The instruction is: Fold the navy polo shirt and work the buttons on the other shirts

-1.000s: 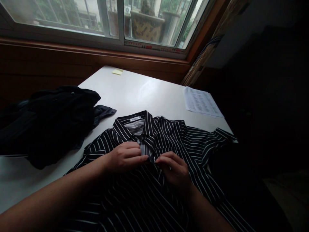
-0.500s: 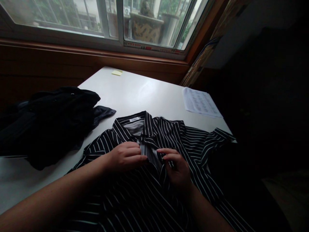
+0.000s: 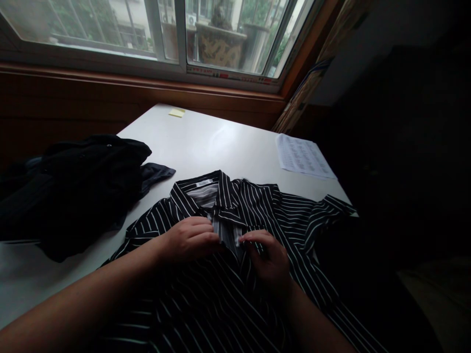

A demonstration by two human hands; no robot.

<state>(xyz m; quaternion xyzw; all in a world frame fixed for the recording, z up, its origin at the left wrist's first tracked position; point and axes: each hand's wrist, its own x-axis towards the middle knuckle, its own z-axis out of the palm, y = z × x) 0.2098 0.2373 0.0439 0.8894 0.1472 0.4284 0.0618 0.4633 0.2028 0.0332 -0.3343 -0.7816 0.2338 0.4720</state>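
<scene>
- One dark heap of clothing (image 3: 84, 191) lies far left on the white table (image 3: 206, 132), loose and unfolded.
- Left hand (image 3: 191, 238): fingers curled, grip closed, as we read it, on one front edge of the striped shirt (image 3: 206, 294), below the collar (image 3: 226, 191).
- Shirt spread front up on the table, under and between both hands. We judge it partway: laid out, collar turned down; left undone, the front gapes between the hands. Lower down, we cannot tell whether buttons are fastened.
- Right hand (image 3: 270, 257): fingertips pinching the opposite edge.
- Printed sheets (image 3: 304, 156) near the table's right edge, apart from the shirt.
</scene>
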